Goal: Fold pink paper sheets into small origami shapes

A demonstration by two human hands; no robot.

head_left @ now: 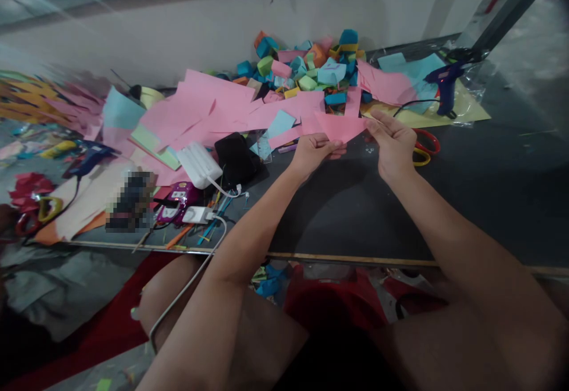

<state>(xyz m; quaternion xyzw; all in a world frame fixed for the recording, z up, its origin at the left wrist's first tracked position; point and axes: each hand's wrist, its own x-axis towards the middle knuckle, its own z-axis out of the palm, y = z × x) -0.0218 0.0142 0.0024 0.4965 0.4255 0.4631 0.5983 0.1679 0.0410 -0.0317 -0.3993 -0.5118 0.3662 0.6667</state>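
Observation:
A piece of pink paper (pixel 342 128) is stretched between my two hands above the dark table. My left hand (pixel 317 153) pinches its lower left edge, thumb and fingers pressed together. At its right corner, my right hand (pixel 393 142) grips the paper between thumb and fingertips. Scissors (pixel 427 145) with red and yellow handles lie just beyond my right hand, partly hidden by it. Behind the held piece lie more pink sheets (pixel 208 106) and a pale blue scrap (pixel 281 123).
Coloured folded paper pieces (pixel 306 68) are heaped against the wall. A glue gun (pixel 447 86) rests at the back right, another glue gun (pixel 91 157) at the left. A white power bank (pixel 199 164), black pouch (pixel 235 157) and cables lie left of my hands.

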